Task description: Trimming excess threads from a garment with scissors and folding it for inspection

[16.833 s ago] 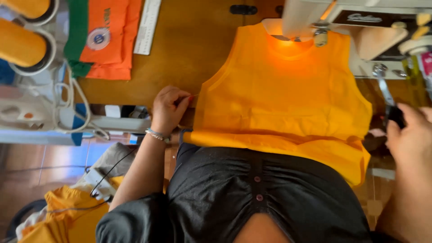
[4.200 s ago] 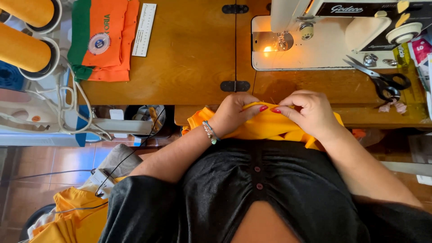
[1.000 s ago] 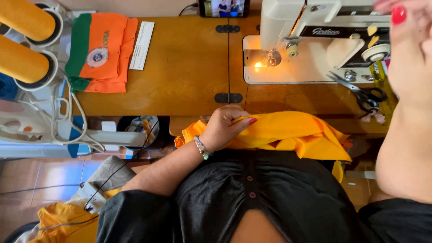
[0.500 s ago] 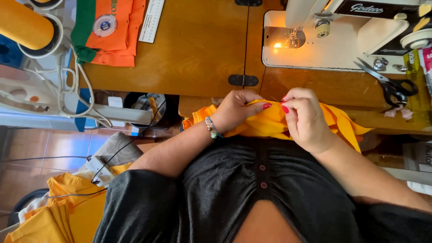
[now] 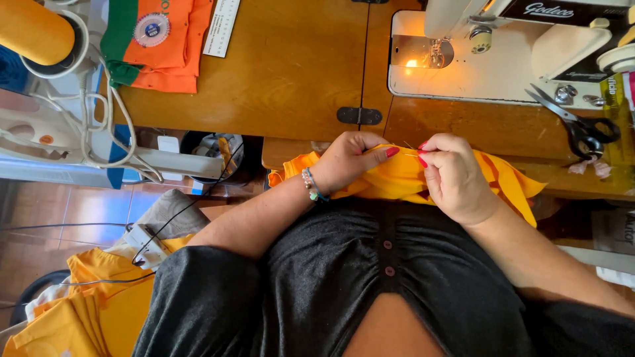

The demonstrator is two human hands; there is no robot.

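While both hands [image 5: 403, 162] pinch it — orange cloth [image 5: 397, 178] bunches.

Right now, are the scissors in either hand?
No. The scissors lie on the table by the sewing machine; the left hand and right hand pinch orange fabric.

The cloth [image 5: 403, 180] pinched between the left hand [image 5: 350, 162] and the right hand [image 5: 453, 177] is plain yellow-orange, and both hands show red-painted nails. The sewing machine [image 5: 503, 53] is cream-white on a warm brown wooden table [image 5: 284, 73], with black-handled scissors [image 5: 582, 125] beside it. At the table's far corner lies an orange and green folded cloth [image 5: 155, 39] bearing a round white-and-blue badge, and the person's top [image 5: 370, 284] is dark grey.
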